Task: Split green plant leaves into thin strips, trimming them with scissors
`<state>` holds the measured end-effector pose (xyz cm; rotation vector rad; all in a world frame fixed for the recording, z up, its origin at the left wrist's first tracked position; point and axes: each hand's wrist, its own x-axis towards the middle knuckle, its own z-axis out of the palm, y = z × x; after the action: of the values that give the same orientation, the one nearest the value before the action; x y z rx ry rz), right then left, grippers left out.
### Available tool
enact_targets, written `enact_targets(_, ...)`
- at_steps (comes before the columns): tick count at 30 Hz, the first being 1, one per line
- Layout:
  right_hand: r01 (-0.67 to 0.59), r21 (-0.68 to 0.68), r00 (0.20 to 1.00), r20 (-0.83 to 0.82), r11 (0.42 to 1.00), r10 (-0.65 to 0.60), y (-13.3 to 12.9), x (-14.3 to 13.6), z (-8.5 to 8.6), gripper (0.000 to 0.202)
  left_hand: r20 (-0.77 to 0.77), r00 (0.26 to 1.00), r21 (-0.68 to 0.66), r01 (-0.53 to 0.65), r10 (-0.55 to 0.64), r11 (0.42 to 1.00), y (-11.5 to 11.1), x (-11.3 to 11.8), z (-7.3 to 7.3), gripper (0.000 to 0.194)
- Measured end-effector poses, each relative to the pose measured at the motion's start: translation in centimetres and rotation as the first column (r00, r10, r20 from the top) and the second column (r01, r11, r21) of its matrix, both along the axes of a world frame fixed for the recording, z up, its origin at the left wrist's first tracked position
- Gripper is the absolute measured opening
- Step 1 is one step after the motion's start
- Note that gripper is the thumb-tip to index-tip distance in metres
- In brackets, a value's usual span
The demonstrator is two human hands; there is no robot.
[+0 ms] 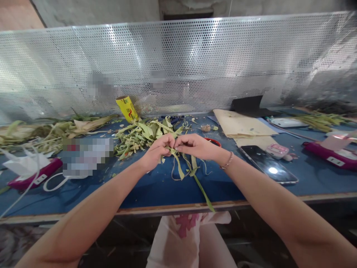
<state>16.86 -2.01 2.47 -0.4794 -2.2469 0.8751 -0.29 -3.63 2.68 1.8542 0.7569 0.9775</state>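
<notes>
My left hand (156, 152) and my right hand (199, 146) meet above the middle of the blue table, fingertips pinched close together on a green leaf strip (180, 169). Several thin strips and curled fibres dangle below the fingers. One long green blade (205, 193) reaches down over the table's front edge. Just behind and left of my left hand lies a heap of folded pale-green leaf pieces (134, 139). A red curved rim (214, 141) shows behind my right hand; the rest of it is hidden.
A yellow tube (127, 108) leans behind the heap. Long dry leaves (75, 128) lie at the back left. To the right are a phone (267, 163), a pink case (277, 150), brown paper (242, 124) and a purple power strip (331, 154). A perforated metal screen (178, 56) closes off the back.
</notes>
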Motion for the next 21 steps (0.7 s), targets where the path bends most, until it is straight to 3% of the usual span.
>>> enact_targets(10,0.098,-0.066,0.992,-0.068,0.993,-0.103,-0.3,-0.4,-0.1,0.015,0.054,0.998,0.001,0.021,-0.021,1.000,0.6,-0.2,-0.5,0.011)
enact_targets(14,0.212,-0.053,0.973,-0.079,0.976,-0.216,0.2,-0.2,-0.3,0.018,0.033,0.998,0.132,-0.057,0.053,0.990,0.9,-0.2,-0.9,0.010)
enact_targets(16,0.279,-0.025,0.955,-0.092,0.960,-0.280,0.6,0.0,-0.4,0.021,0.014,0.984,0.318,-0.173,0.178,0.932,1.1,-0.2,-0.9,0.010)
enact_targets(18,0.344,0.005,0.933,-0.116,0.939,-0.342,0.9,0.2,-0.5,0.023,-0.008,0.946,0.502,-0.276,0.323,0.819,1.2,-0.3,-0.9,0.010)
enact_targets(20,0.403,0.040,0.909,-0.137,0.914,-0.394,1.1,0.3,-0.6,0.024,-0.045,0.899,0.585,-0.330,0.435,0.741,1.2,-0.3,-0.8,0.008)
enact_targets(21,0.422,0.061,0.900,-0.143,0.904,-0.411,1.1,0.4,-0.6,0.024,-0.071,0.883,0.586,-0.340,0.464,0.736,1.2,-0.4,-0.8,0.008)
